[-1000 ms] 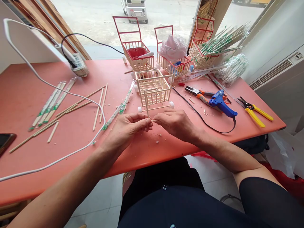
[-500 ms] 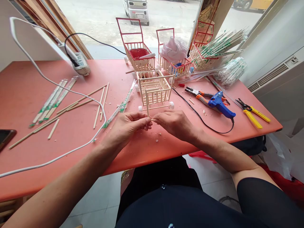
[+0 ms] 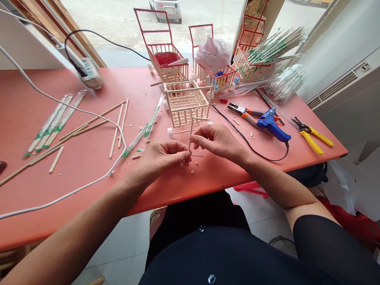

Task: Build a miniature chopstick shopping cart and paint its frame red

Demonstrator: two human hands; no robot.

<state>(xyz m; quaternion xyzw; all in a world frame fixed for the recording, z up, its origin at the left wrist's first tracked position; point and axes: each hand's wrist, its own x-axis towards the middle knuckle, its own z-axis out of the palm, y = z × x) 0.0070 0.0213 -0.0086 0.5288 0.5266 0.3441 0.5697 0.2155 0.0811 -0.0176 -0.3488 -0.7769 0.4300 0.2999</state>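
Observation:
My left hand point(image 3: 162, 158) and my right hand point(image 3: 218, 141) meet over the near part of the red table point(image 3: 89, 174). Both pinch a small frame of thin wooden sticks point(image 3: 191, 132): one stick stands upright, with short cross sticks at its top and bottom. Just behind it stands an unpainted stick cart point(image 3: 185, 105) with white wheels.
Three red-trimmed stick carts point(image 3: 166, 59) stand at the back. A blue glue gun point(image 3: 271, 124), orange pliers point(image 3: 242, 111) and yellow cutters point(image 3: 310, 136) lie right. Loose and wrapped chopsticks point(image 3: 59, 126) lie left, crossed by a white cable point(image 3: 74, 114). A power strip point(image 3: 89, 73) sits back left.
My hands have lifted and turned the stick frame; the upright stick now stands clear of the cart, and my right hand has risen to pinch it higher up.

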